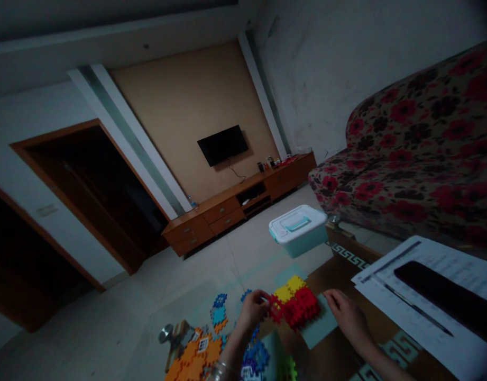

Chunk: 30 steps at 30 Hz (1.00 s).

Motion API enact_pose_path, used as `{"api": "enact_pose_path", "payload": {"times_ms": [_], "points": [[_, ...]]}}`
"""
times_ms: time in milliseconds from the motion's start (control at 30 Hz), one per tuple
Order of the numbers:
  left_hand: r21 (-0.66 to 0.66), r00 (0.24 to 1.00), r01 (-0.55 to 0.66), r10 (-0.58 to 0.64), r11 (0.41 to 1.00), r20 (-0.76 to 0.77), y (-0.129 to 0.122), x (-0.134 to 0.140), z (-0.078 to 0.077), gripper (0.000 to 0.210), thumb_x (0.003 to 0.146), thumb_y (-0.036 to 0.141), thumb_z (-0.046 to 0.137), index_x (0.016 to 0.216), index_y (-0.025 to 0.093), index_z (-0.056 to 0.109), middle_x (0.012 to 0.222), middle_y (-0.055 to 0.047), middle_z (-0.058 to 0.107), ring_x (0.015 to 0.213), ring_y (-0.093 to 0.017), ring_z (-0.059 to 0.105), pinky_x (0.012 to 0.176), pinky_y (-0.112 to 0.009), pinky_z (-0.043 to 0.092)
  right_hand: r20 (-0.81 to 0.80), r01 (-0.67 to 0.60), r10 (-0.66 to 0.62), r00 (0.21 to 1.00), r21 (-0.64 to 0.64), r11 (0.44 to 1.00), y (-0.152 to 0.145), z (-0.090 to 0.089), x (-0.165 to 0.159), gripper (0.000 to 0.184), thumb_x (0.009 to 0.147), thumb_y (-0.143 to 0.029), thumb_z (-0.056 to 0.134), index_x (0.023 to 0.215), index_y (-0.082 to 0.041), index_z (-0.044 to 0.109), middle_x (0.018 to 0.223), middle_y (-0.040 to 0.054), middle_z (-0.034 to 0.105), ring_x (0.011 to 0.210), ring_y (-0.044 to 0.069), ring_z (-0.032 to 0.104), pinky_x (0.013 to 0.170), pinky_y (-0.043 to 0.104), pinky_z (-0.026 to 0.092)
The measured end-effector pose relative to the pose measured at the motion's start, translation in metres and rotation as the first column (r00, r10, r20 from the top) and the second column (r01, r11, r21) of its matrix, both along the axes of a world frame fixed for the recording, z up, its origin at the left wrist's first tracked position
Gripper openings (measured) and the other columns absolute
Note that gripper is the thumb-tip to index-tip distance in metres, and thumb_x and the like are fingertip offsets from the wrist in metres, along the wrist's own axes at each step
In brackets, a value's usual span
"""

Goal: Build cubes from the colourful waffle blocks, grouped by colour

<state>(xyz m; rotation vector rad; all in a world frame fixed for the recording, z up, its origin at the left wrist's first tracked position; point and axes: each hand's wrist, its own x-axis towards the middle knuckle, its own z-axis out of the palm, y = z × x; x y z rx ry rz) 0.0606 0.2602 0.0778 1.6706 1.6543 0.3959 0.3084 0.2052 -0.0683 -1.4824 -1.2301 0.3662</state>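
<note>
My left hand [254,308] is closed in a pinch at the left side of a red pile, with a red interlocking plastic piece [274,309] at its fingertips. Beside it lie stacked red pieces [301,309], with yellow pieces [290,288] just behind them. On the right, my right hand [345,316] has its fingers curled together near a pale green patch [320,327] on the glass table. Whatever may be in those fingers is too dark and small to make out. Orange pieces [195,357] and blue pieces [258,357] lie around my left forearm.
A lidded teal box [305,241] stands at the table's far side. Papers [386,264] bearing a pen [412,307] and a black phone [445,291] lie at right. Beyond are a flowered sofa [405,153], a wooden TV cabinet [223,211] and a wall television [223,145].
</note>
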Motion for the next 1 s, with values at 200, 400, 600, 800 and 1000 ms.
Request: {"api": "enact_pose_path", "payload": {"times_ms": [200, 400, 600, 800, 1000], "points": [[0.022, 0.998, 0.060, -0.060, 0.998, 0.001, 0.008, 0.044, -0.022, 0.028, 0.067, 0.003, 0.051, 0.084, 0.014, 0.070, 0.054, 0.005, 0.058, 0.057, -0.012, 0.057, 0.060, -0.024, 0.044, 0.024, -0.003, 0.003, 1.000, 0.009, 1.000, 0.000, 0.000, 0.001, 0.036, 0.090, -0.045, 0.038, 0.079, -0.025, 0.065, 0.088, 0.0117, 0.075, 0.082, 0.026, 0.070, 0.075, 0.037, 0.052], [0.088, 0.992, 0.093, -0.085, 0.992, -0.093, 0.014, 0.052, -0.025, 0.025, 0.064, 0.002, 0.055, 0.079, 0.012, 0.073, 0.076, -0.005, 0.074, 0.084, -0.020, 0.067, 0.076, -0.029, 0.048, -0.011, -0.012, 0.012, 1.000, -0.002, 1.000, -0.002, 0.005, -0.002, 0.036, 0.091, -0.046, 0.038, 0.078, -0.025, 0.064, 0.088, 0.0110, 0.075, 0.082, 0.026, 0.070, 0.076, 0.036, 0.052], [0.135, 0.982, 0.059, -0.033, 0.989, -0.188, 0.010, 0.050, -0.026, 0.027, 0.070, 0.002, 0.057, 0.090, 0.012, 0.071, 0.092, -0.006, 0.076, 0.088, -0.018, 0.067, 0.082, -0.032, 0.049, -0.027, -0.034, 0.033, 0.999, -0.032, 0.999, -0.004, 0.007, -0.002, 0.038, 0.089, -0.049, 0.038, 0.081, -0.025, 0.065, 0.089, 0.0120, 0.075, 0.083, 0.028, 0.070, 0.076, 0.038, 0.052], [0.198, 0.971, 0.050, -0.001, 0.979, -0.238, -0.004, 0.044, -0.019, 0.035, 0.072, 0.004, 0.051, 0.099, 0.010, 0.072, 0.105, -0.012, 0.072, 0.097, -0.020, 0.065, 0.087, -0.030, 0.046, -0.011, -0.035, 0.035, 0.999, -0.026, 0.999, -0.006, 0.003, 0.002, 0.037, 0.088, -0.051, 0.040, 0.082, -0.024, 0.065, 0.092, 0.0125, 0.076, 0.085, 0.029, 0.070, 0.076, 0.039, 0.052], [0.212, 0.969, 0.038, 0.016, 0.976, -0.245, -0.040, -0.011, -0.002, 0.026, 0.077, 0.013, 0.053, 0.095, 0.015, 0.071, 0.103, -0.008, 0.070, 0.092, -0.017, 0.064, 0.086, -0.027, 0.047, -0.090, -0.028, 0.025, 0.996, -0.030, 0.999, -0.006, -0.001, 0.007, 0.040, 0.083, -0.055, 0.045, 0.086, -0.023, 0.067, 0.092, 0.0131, 0.076, 0.084, 0.030, 0.071, 0.075, 0.039, 0.054]]}}
